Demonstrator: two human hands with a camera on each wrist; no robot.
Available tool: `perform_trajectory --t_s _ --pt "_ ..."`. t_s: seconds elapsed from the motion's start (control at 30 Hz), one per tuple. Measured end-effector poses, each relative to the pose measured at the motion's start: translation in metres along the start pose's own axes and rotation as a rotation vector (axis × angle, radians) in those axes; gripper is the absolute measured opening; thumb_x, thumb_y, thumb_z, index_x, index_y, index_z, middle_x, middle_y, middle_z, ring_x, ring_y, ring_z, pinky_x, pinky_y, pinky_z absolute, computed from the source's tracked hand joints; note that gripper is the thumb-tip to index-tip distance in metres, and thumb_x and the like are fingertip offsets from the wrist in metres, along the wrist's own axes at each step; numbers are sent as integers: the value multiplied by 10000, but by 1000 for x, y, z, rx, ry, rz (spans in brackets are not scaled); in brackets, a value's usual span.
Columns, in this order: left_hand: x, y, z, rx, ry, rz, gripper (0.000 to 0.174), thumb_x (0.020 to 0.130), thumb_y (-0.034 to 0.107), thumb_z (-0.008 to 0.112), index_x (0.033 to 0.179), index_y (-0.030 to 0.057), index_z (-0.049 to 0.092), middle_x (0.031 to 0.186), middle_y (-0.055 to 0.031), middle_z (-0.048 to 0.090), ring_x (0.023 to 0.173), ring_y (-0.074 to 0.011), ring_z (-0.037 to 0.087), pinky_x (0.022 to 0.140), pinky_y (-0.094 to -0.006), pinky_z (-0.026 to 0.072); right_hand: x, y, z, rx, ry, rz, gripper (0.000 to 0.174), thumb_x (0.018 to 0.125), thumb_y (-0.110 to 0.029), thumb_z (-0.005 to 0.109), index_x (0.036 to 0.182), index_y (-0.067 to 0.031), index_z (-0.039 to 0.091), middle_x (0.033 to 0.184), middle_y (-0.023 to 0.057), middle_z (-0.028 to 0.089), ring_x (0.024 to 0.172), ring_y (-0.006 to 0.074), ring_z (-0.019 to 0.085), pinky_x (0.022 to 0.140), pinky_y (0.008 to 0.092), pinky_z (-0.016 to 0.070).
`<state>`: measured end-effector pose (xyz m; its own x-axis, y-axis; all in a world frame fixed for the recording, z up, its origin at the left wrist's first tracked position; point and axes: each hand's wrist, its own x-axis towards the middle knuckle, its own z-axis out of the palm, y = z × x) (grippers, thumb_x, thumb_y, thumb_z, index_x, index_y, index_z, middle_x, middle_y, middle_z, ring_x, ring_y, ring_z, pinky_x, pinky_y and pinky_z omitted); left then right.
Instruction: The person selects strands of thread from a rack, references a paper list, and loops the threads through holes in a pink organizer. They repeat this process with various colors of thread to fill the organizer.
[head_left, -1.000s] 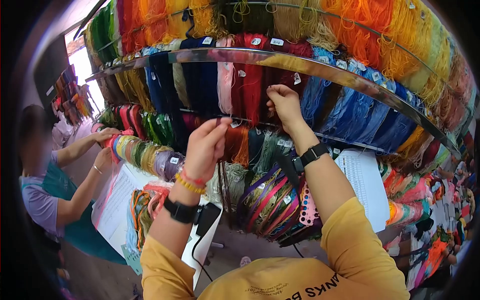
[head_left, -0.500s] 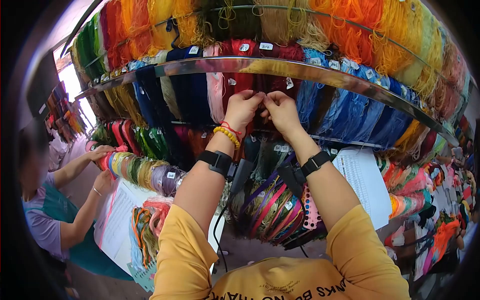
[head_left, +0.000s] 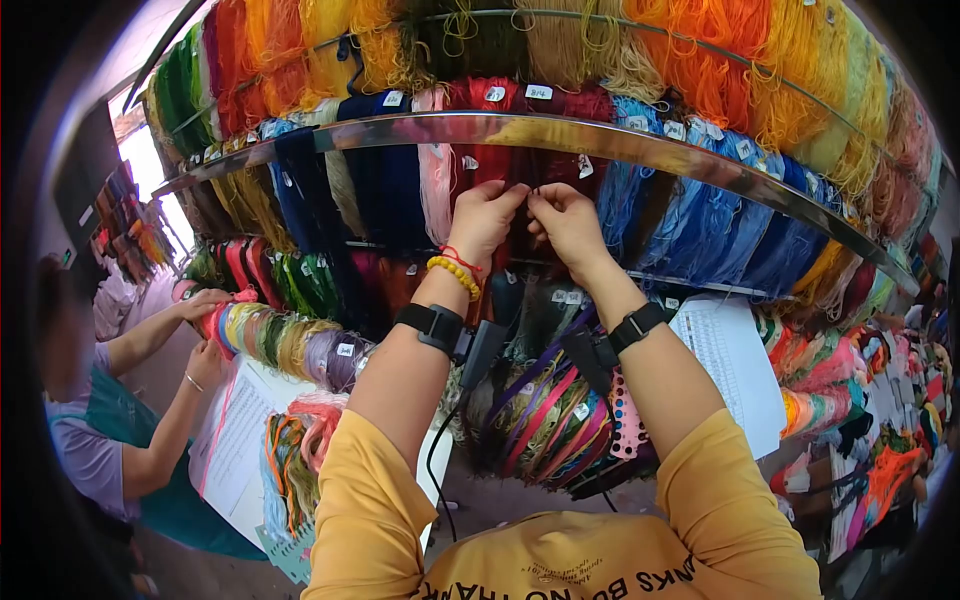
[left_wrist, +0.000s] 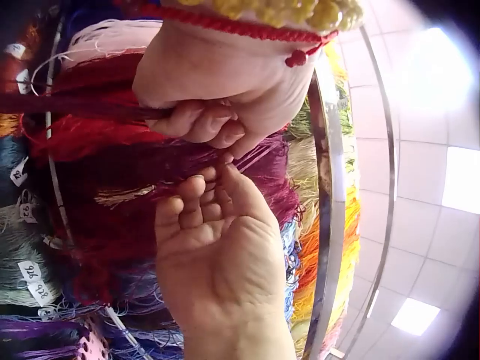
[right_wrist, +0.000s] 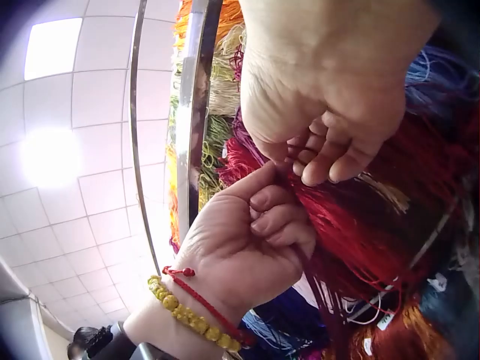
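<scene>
Upper centre: dark red strand (left_wrist: 75,105) being gripped in left hand (head_left: 487,215), being pinched by right hand (head_left: 565,220), just under metal rail (head_left: 640,140).

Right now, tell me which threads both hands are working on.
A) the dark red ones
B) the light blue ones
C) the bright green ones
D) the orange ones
A: the left hand and the right hand meet fingertip to fingertip and both pinch strands of the dark red threads that hang just below the metal rail.
</scene>
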<state>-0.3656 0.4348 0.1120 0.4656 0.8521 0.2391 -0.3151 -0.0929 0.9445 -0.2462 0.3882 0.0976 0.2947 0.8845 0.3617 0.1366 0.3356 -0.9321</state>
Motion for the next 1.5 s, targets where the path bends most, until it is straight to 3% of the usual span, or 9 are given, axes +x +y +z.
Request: perform_trajectory --t_s 0.23,0.4,0.7,0.93,1.07,1.13,1.27,1.33,1.5 --pt "17 -16 -8 252 156 125 267 798 217 619 837 -46 596 711 -36 565 648 -101 491 592 -255 393 -4 -1 1 46 68 -28 157 856 -170 551 896 -18 553 728 11 564 586 56 519 511 186 406" --pt "17 -19 -14 254 350 225 275 805 220 598 896 -39 622 709 -63 594 612 -111 505 561 -262 399 -8 1 1 80 141 -59 158 853 -155 548 860 2 561 686 35 572 530 73 505 470 214 409" --pt "-1 14 16 105 94 153 221 854 154 523 945 -30 605 686 -66 576 561 -127 518 480 -262 407 -15 9 14 -66 -7 -221 100 881 -85 502 823 -18 549 696 3 566 608 58 516 554 197 420" --pt "-1 11 4 -181 141 239 181 881 144 476 913 0 581 608 -4 494 546 -109 500 526 -241 432 -6 -14 4 -156 255 -394 153 813 -131 564 883 0 598 799 125 643 753 200 617 691 307 471" --pt "-9 -3 11 196 253 301 194 869 136 483 831 -12 603 672 -59 578 628 -145 535 608 -281 426 22 -32 10 -319 125 -626 176 831 -136 548 905 21 574 829 58 615 771 147 567 673 278 444" --pt "-14 -20 9 237 226 303 164 882 184 495 826 63 592 567 66 415 469 -32 348 412 -205 271 48 -25 10 -356 67 -423 187 813 -145 526 925 -4 577 876 90 617 843 193 563 740 308 427" --pt "-75 -39 4 338 182 348 163 880 177 501 820 56 593 581 71 411 499 -23 342 434 -198 256 50 -42 12 -563 123 -394 207 818 -153 500 967 -33 577 915 100 614 869 214 556 764 320 417" --pt "-128 -38 -7 346 139 180 218 865 175 483 828 -9 594 727 -71 591 695 -128 524 653 -271 415 56 -36 9 -500 122 -444 214 817 -155 505 979 -35 576 915 97 613 864 213 556 761 317 418" --pt "-291 -50 -51 684 113 -139 262 893 220 483 882 -12 602 755 -79 598 709 -135 541 647 -279 430 44 -40 11 -261 97 -482 212 804 -149 544 974 -26 581 893 91 618 854 194 565 745 308 420"
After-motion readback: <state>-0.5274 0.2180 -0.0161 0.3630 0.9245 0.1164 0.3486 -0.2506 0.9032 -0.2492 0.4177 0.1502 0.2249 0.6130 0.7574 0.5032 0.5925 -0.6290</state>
